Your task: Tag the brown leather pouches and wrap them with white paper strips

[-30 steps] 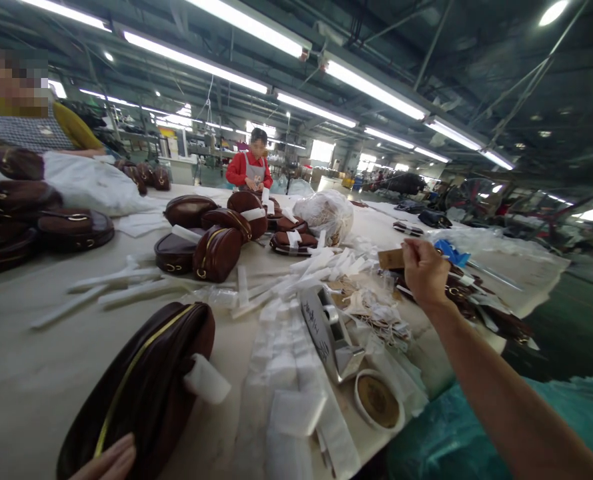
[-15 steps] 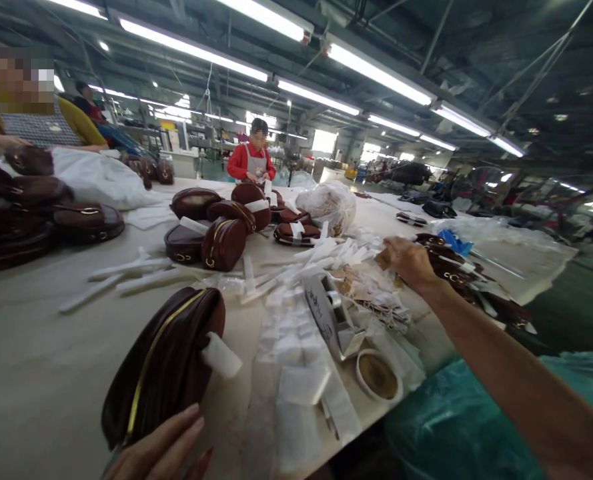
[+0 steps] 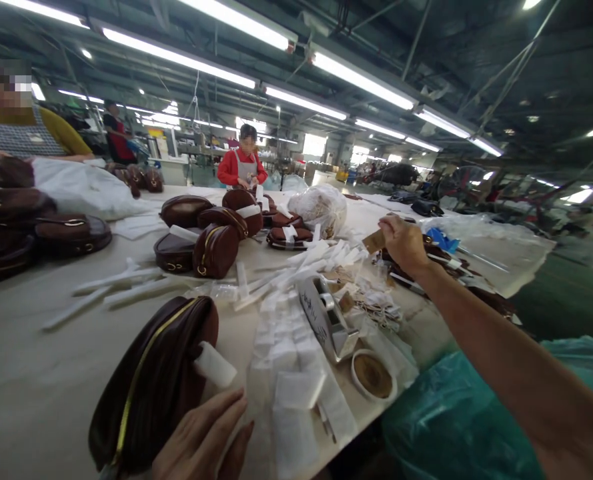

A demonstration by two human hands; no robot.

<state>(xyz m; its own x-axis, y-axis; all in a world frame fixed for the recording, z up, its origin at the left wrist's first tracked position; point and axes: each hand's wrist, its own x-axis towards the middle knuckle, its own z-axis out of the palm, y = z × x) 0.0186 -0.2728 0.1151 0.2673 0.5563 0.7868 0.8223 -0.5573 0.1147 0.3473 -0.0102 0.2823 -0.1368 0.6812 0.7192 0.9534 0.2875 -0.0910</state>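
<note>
A dark brown leather bag point(image 3: 151, 387) with a gold zipper stands at the near left, a white paper roll point(image 3: 216, 365) sticking out from its side. Beside its lower right edge is my left hand point(image 3: 203, 437), fingers apart and holding nothing. My right hand point(image 3: 401, 243) is raised over the right part of the table, pinching a small brown tag point(image 3: 374, 242). Below it lies a pile of tags with strings point(image 3: 371, 300). A metal tape dispenser point(image 3: 326, 320) and a white round dish with brown contents point(image 3: 373, 375) are nearer.
Brown bags point(image 3: 216, 248) and white paper strips point(image 3: 306, 263) lie mid-table, with more bags point(image 3: 71, 233) at left. A teal plastic bag point(image 3: 451, 407) is at the lower right. Two people stand beyond the table point(image 3: 6, 320); another is farther back.
My right hand has lifted from near the tag pile, and the brown tag shows more clearly in its fingers. My left hand has shifted right along the near bag. The view has turned slightly.
</note>
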